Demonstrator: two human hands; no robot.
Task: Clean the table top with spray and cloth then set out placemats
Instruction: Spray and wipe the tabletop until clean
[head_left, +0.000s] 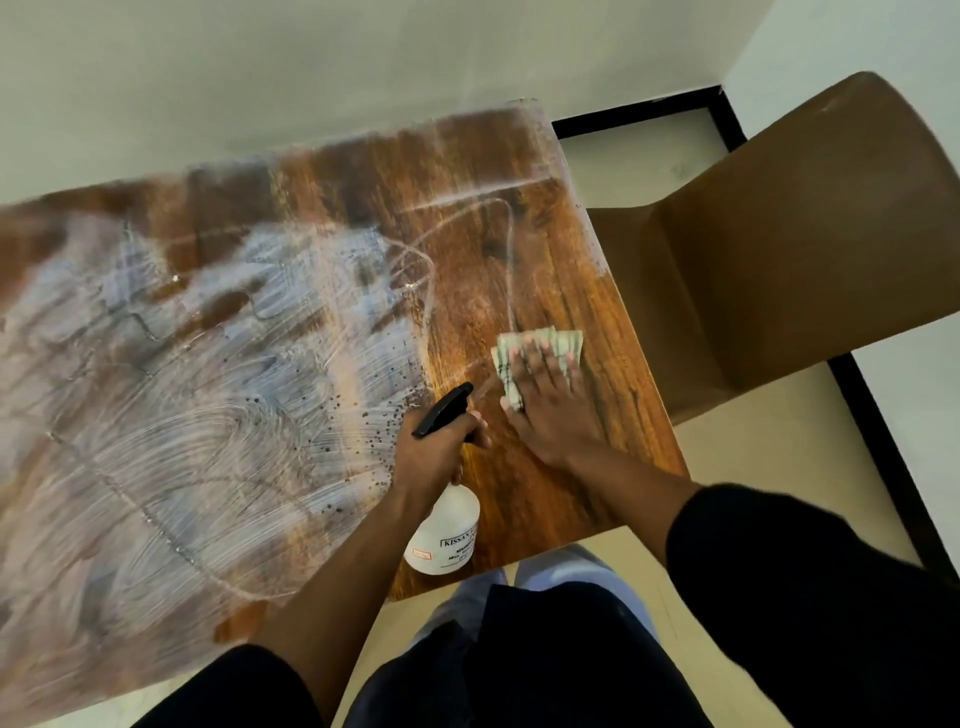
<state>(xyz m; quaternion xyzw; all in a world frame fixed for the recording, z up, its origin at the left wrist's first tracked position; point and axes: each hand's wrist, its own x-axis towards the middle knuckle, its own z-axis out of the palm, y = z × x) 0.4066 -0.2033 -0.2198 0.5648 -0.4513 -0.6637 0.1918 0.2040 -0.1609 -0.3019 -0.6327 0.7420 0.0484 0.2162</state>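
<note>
A glossy wooden table top (519, 244) fills the left and middle of the view, smeared with whitish wipe streaks and droplets over its left half. My left hand (436, 452) grips the neck of a white spray bottle (447, 535) with a black trigger head, near the table's front right corner. My right hand (550, 395) lies flat with straight fingers on a folded greenish cloth (540, 340), pressing it onto the wood close to the right edge. No placemats are in view.
A brown chair (810, 249) stands right beside the table's right edge. The table's far edge meets a pale wall (363, 62). Beige floor with a black border (883, 447) runs along the right. My legs are at the front edge.
</note>
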